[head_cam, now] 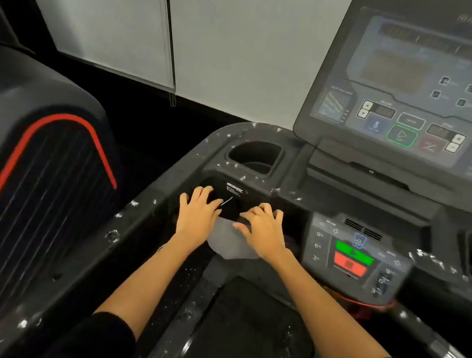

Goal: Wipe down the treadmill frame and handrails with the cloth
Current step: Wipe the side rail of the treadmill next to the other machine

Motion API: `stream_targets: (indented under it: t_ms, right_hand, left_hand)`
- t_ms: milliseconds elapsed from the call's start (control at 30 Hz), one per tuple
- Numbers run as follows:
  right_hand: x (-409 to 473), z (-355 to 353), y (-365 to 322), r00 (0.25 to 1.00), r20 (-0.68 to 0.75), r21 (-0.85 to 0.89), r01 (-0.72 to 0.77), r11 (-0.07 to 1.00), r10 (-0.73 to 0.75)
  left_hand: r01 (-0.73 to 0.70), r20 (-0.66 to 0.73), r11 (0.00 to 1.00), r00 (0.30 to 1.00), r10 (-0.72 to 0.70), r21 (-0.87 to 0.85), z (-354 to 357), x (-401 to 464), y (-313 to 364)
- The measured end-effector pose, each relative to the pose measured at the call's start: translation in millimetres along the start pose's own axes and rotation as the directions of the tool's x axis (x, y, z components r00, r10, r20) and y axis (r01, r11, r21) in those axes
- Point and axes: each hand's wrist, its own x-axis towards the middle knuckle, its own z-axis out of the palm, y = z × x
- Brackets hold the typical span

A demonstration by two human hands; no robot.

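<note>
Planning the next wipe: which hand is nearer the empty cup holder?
Left. The left hand rests just below the cup holder; the right hand lies lower and rightward.

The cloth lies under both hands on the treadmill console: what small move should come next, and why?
Probably slide the grey cloth left along the frame toward the white specks near its edge. Both the left hand and the right hand rest with spread fingers on the cloth in the dark recess, which looks clean there, while specks dot the rim around the cup holder.
</note>
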Motion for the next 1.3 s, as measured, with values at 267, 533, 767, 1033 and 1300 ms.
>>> stream_targets:
  t_ms: [267, 533, 767, 1033, 1300]
  right_hand:
    - [-8.0, 19.6, -10.9, 0.994, -0.003, 0.057, -0.11, 0.992, 0.11]
    - [-14.2, 30.9, -19.9, 0.974, -0.18, 0.191, -0.102, 0.976, 0.138]
    - [-18.7, 35.7, -25.5, 0.953, -0.257, 0.252, -0.093, 0.963, 0.159]
    - [-21.6, 18.5, -29.7, 0.939, -0.311, 0.316, -0.046, 0.948, 0.149]
    - [-23.4, -9.8, -38.8, 0.954, -0.297, 0.481, 0.107, 0.87, 0.048]
  left_hand:
    - [0.0, 0.101, 0.997, 0.995, -0.008, 0.074, 24.3, -2.4, -9.0]
    - [-0.058, 0.149, 0.997, 0.988, 0.05, 0.052, 29.5, -9.6, -15.7]
    - [-0.082, 0.129, 0.996, 0.988, 0.086, -0.042, 34.6, -12.6, -14.6]
    - [-0.02, -0.036, 0.831, 0.999, 0.0, -0.555, 22.8, -19.6, -11.4]
    - [-0.047, -0.143, 0.623, 0.984, -0.105, -0.781, -0.9, -39.7, -10.3]
